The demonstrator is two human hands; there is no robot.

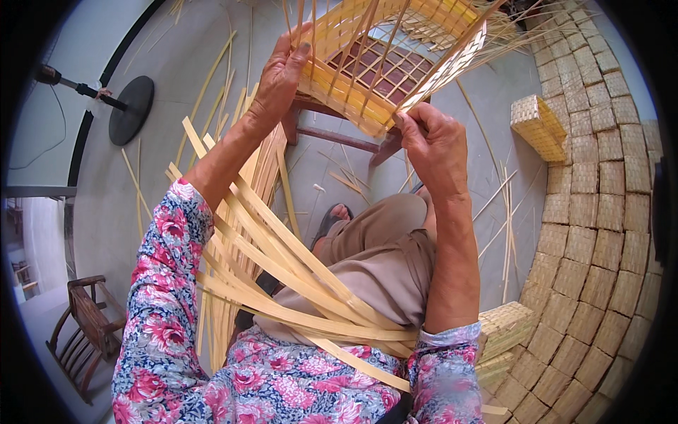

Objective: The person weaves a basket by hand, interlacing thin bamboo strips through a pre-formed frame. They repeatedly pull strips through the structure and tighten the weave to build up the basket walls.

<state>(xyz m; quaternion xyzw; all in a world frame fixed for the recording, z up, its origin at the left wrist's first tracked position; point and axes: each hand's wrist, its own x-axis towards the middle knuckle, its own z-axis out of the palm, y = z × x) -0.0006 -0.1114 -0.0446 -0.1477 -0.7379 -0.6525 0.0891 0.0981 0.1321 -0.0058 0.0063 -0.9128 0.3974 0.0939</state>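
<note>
An unfinished woven bamboo basket point(353, 92) with long upright splints sticking out rests tilted on a dark wooden stool point(332, 141) at the top of the view. My left hand point(279, 78) grips its left side, thumb raised against the splints. My right hand point(427, 138) pinches the basket's lower right corner between thumb and bent fingers. Loose pale bamboo strips point(289, 268) lie across my lap and reach down toward the floor at my left.
Stacked woven boxes point(604, 212) line the right side, with one box point(537, 124) apart. A black round stand point(131, 109) is at upper left, a wooden chair point(92, 325) at lower left. Thin strips are scattered over the grey floor point(113, 212).
</note>
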